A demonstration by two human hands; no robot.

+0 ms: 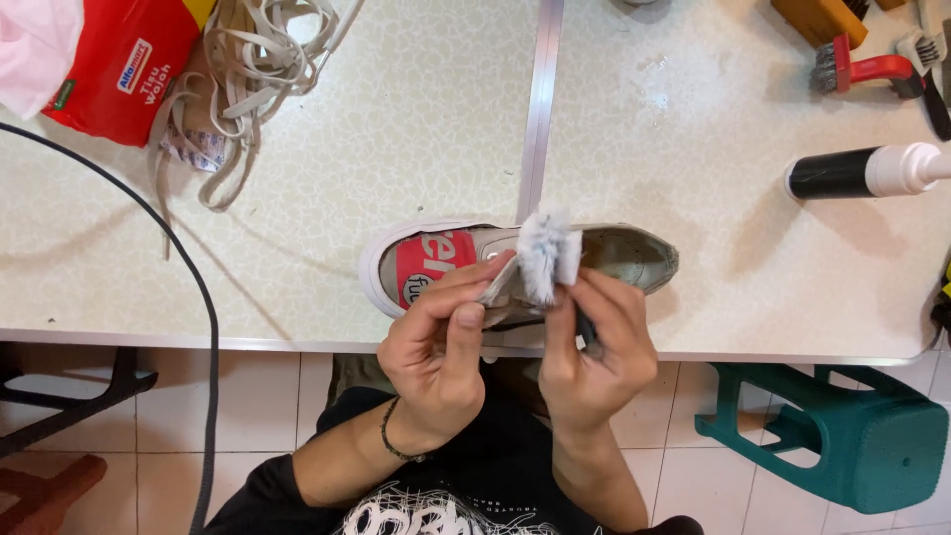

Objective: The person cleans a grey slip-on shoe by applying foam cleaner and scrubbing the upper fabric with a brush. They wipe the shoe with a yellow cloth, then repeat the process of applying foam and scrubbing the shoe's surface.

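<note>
Pale, speckled and split by a metal seam, the surface (297,149) is carrying a grey sneaker (624,253) with a white toe cap and a red insole, lying on its side near the front edge. Over it the left hand (436,342) is closing its thumb and fingers on the tongue or upper flap of the sneaker, pulling it up and back. Just beside it the right hand (594,347) is gripping the dark handle of a small brush (543,253), whose white bristles, flecked blue, are resting at the shoe's opening.

Judging by this, the scrubbing of the inner upper is in hand, with the brush working on the part the left hand is holding taut. A next stroke would be calling for a steady hold on the flap and a short push of the bristles along the cloth, without letting the shoe slide toward the edge.

Off at the back left, loose laces (248,59) are lying beside a red tissue pack (119,69). To the right a black bottle with a white cap (862,170) is lying on its side, with more brushes (852,64) beyond it. Below, a green stool (842,436) is standing on the tiled floor.
</note>
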